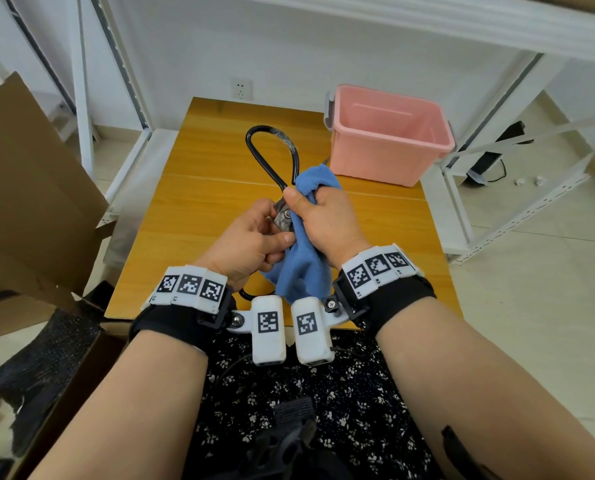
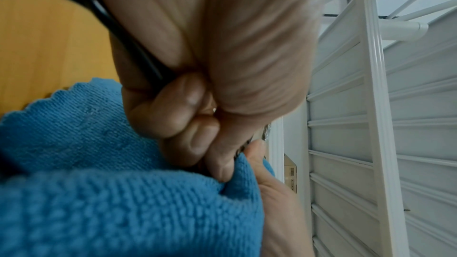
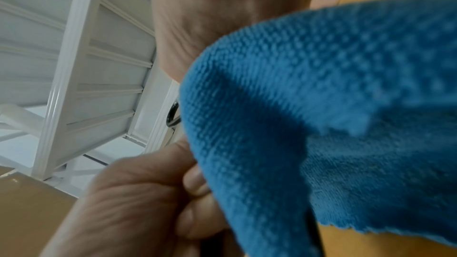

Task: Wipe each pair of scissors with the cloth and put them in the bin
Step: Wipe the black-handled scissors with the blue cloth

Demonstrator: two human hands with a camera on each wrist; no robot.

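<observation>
A large pair of scissors (image 1: pixel 272 157) with black loop handles is held above the wooden table (image 1: pixel 199 202); one loop points away from me. My left hand (image 1: pixel 251 242) grips the scissors near the steel pivot (image 1: pixel 284 216), and the black handle (image 2: pixel 128 46) runs under its fingers. My right hand (image 1: pixel 324 220) clutches the blue cloth (image 1: pixel 303 268) and presses it round the scissors beside the pivot. The cloth (image 3: pixel 309 114) hangs down between both wrists and hides the blades. The pink bin (image 1: pixel 386 133) stands at the table's back right and looks empty.
A brown cardboard box (image 1: pixel 29 195) stands at the left of the table. White metal shelving (image 1: pixel 518 150) surrounds the table at the back and right. A wall socket (image 1: pixel 241 89) sits behind the table.
</observation>
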